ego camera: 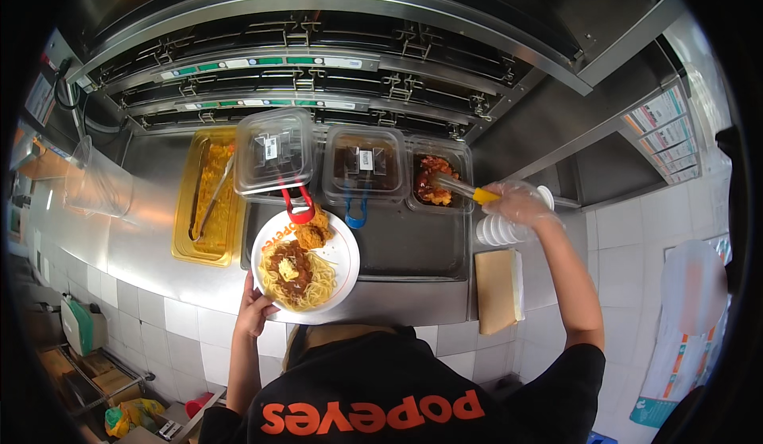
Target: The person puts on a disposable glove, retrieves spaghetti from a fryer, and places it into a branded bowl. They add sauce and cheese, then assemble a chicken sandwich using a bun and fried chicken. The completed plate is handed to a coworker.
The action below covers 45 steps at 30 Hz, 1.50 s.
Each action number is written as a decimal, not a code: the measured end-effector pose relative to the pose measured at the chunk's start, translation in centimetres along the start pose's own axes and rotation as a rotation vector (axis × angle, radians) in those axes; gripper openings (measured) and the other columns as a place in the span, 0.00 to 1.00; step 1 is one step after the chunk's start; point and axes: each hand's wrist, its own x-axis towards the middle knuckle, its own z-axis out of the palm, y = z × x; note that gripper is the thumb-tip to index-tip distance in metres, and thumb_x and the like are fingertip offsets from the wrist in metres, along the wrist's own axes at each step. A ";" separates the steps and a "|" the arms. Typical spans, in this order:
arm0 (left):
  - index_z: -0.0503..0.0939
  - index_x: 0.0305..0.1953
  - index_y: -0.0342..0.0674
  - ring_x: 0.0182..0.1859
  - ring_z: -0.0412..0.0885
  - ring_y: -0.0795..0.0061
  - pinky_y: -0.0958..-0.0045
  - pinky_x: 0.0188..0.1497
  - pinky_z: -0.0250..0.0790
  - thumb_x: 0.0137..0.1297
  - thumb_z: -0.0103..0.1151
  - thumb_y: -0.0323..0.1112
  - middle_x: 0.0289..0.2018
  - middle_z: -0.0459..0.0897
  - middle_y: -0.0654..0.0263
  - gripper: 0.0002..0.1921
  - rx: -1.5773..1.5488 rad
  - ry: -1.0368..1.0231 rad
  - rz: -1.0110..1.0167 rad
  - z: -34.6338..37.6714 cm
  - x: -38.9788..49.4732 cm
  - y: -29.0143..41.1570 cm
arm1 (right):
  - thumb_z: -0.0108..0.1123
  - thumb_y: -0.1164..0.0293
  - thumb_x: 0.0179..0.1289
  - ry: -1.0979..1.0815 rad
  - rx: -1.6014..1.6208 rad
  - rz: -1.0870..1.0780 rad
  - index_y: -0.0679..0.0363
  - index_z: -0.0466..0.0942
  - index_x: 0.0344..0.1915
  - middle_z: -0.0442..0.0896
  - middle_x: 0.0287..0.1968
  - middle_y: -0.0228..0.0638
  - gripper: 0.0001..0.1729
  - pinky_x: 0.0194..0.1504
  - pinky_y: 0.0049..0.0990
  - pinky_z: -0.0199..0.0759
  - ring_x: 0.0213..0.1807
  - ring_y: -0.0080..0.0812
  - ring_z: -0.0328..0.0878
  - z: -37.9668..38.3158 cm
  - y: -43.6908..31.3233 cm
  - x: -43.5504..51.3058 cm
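Note:
My left hand (256,308) holds a round white plate (346,265) by its lower left rim. Spaghetti (322,286) with brown meat sauce and a pale yellow topping lies on it, beside breaded fried chicken (313,229). My right hand (517,202), in a clear plastic glove, grips yellow-handled metal tongs (462,187). Their tips reach into a clear container (469,173), at glazed reddish-brown food pieces (434,180). Whether the tips hold a piece cannot be told. The red handle (301,214) of a utensil from a lidded container (274,146) overlaps the plate's upper edge in view.
A second lidded container (365,158) has a blue-handled utensil (356,214). On the left, an amber pan (205,247) holds yellow food and tongs. A dark tray (411,247) lies in the middle. White cups (495,231) and brown paper bags (496,292) are near my right arm.

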 end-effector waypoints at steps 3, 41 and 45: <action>0.40 0.75 0.53 0.48 0.82 0.68 0.74 0.40 0.83 0.58 0.50 0.17 0.55 0.75 0.57 0.46 0.030 0.016 0.003 0.2 -0.1 0.1 | 0.56 0.62 0.57 0.019 -0.260 -0.044 0.50 0.78 0.56 0.82 0.52 0.40 0.24 0.56 0.33 0.69 0.54 0.41 0.78 -3.2 -2.3 -2.1; 0.67 0.63 0.36 0.44 0.83 0.73 0.75 0.44 0.77 0.60 0.63 0.25 0.45 0.83 0.55 0.28 0.661 -0.463 -0.442 -0.2 -5.6 6.3 | 0.56 0.70 0.60 0.315 -0.771 -0.481 0.36 0.83 0.41 0.80 0.44 0.22 0.14 0.47 0.35 0.65 0.51 0.29 0.78 3.2 0.7 2.5; 0.69 0.61 0.36 0.44 0.83 0.76 0.77 0.42 0.76 0.62 0.65 0.31 0.43 0.85 0.59 0.27 0.678 -0.398 -0.447 4.8 -9.2 2.5 | 0.57 0.70 0.59 0.240 -0.626 -0.621 0.38 0.82 0.46 0.80 0.50 0.29 0.17 0.52 0.41 0.67 0.54 0.35 0.77 3.8 4.6 5.1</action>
